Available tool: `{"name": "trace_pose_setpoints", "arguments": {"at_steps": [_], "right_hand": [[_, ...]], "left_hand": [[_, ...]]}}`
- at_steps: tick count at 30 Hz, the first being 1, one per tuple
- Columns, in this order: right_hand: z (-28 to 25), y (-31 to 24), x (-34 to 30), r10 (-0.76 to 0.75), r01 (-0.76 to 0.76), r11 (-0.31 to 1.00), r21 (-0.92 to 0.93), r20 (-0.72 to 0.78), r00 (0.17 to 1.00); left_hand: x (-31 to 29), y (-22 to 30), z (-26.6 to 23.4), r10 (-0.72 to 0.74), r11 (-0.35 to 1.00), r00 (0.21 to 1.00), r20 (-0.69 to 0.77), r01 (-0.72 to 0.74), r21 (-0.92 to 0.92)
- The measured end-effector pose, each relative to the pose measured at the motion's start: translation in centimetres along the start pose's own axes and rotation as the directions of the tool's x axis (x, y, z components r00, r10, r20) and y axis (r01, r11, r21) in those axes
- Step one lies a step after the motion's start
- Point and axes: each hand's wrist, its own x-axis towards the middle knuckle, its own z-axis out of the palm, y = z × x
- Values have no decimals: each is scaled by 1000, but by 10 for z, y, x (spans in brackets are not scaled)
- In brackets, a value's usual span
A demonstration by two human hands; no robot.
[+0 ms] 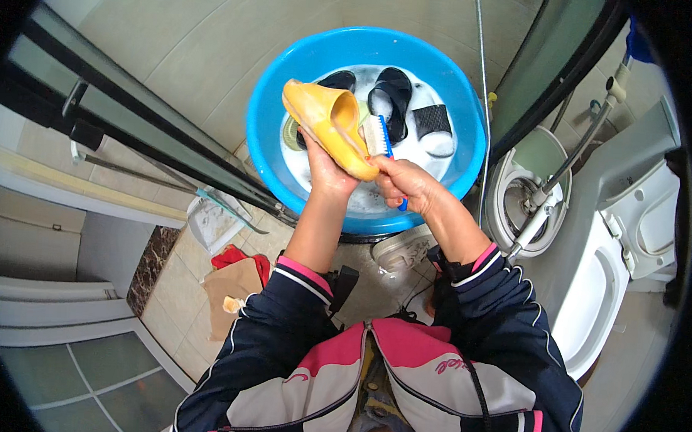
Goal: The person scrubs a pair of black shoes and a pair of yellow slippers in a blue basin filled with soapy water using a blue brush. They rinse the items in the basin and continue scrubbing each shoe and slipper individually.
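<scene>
While your left hand (328, 173) clamps yellow slipper (327, 122) | right hand (409, 184) clamps brush (380, 136) | inside near tub edge (369, 224), presumably containing drips

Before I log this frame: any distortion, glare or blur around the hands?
Head view: fisheye black fills the corners, and the sill at far left bows; head view: foam looks near-white, little detail; head view: slipper and brush edges read clearly, no obvious motion blur on left hand or right hand.
</scene>
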Motion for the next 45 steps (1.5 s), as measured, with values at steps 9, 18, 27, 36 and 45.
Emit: {"name": "trace_pose_setpoints", "arguments": {"at_steps": [9,18,27,36,45], "right_hand": [[3,-12,-12,-654,219,553,-804,-256,712],[24,3,-18,-914,117,-69,-991,110,390],[7,-10,-8,-953,-146,8,-989,-52,299],[11,-3,-2,-939,-122,-35,-992,-9,345],[35,8,-14,-883,-59,-263,-963,216,416]], "left_hand": [[1,21,-4,-119,974,915,-384,183,133],[3,3,-5,-42,926,913,-405,188,328],[-11,-9,-7,-202,735,891,-406,412,539],[-5,1,-24,-221,646,901,-373,422,636],[6,17,-38,-497,803,858,-130,512,304]]}}
